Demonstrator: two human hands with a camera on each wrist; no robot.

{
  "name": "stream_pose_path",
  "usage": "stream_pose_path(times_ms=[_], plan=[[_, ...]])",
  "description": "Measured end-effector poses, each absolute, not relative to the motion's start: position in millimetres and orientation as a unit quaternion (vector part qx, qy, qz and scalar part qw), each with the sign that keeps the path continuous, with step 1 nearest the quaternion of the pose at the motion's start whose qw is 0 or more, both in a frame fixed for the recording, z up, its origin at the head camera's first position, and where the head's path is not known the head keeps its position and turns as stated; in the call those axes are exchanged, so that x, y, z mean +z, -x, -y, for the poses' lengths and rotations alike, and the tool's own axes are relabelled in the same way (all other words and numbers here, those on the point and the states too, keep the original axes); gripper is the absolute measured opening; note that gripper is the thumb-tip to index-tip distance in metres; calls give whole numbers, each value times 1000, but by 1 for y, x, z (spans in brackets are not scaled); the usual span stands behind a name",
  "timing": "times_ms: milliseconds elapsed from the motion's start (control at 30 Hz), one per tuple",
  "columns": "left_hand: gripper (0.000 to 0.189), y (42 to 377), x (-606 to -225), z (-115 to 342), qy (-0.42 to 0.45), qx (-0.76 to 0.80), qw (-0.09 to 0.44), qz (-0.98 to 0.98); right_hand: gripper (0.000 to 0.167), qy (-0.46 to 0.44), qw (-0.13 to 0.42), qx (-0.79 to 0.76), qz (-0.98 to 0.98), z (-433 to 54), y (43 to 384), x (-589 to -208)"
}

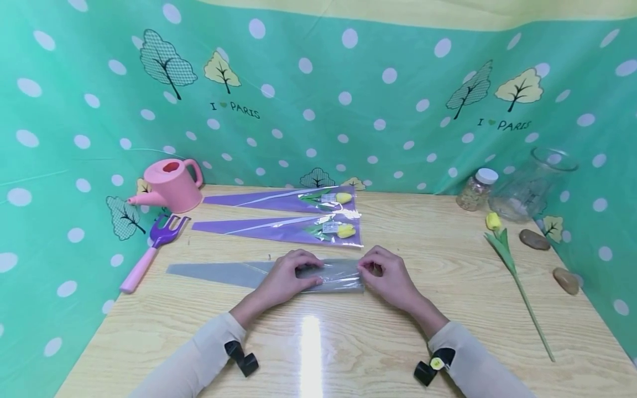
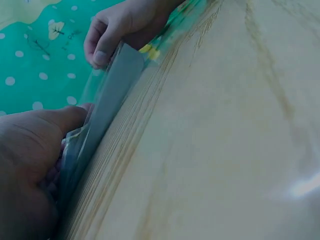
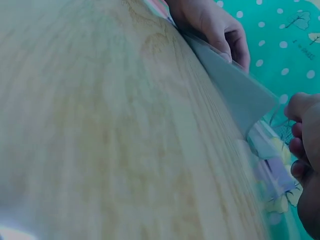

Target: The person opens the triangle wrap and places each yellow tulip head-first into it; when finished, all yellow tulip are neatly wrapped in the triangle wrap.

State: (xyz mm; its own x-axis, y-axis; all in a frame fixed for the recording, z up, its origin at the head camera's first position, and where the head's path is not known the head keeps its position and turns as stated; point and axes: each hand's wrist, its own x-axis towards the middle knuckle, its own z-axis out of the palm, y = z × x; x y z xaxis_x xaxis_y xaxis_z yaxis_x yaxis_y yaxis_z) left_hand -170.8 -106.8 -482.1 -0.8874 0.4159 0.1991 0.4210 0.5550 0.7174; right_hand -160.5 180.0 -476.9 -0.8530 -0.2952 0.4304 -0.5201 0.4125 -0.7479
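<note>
A long tapering grey flower sleeve (image 1: 219, 271) with a clear front film lies across the table, its narrow end at left. My left hand (image 1: 287, 276) holds it near the wide part, thumb on the near side and fingers on the far side. In the left wrist view that thumb (image 2: 75, 119) presses against the film. At the wide right end my right hand (image 1: 389, 276) pinches the film's edge between thumb and fingertips. The right wrist view shows the grey sheet (image 3: 240, 95) raised at a slant off the table, between both hands.
Behind lie two purple sleeves (image 1: 239, 226), each with a yellow tulip inside. A pink watering can (image 1: 174, 188) and a purple hand fork (image 1: 154, 243) are at left. At right are a loose yellow tulip (image 1: 512, 265), a lidded jar (image 1: 475, 193), a glass vase (image 1: 532, 188) and stones (image 1: 534, 239).
</note>
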Motion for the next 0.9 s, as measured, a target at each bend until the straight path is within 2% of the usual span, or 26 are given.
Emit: stream_pose_path(times_ms=[467,900], plan=[[25,170,-480,106,234,-433,12,870,14,-283,161,489,809,-177,166,-474],[21,172,-480,106,217,-442,22,870,5,-227,81,531,813,-180,167,-470]])
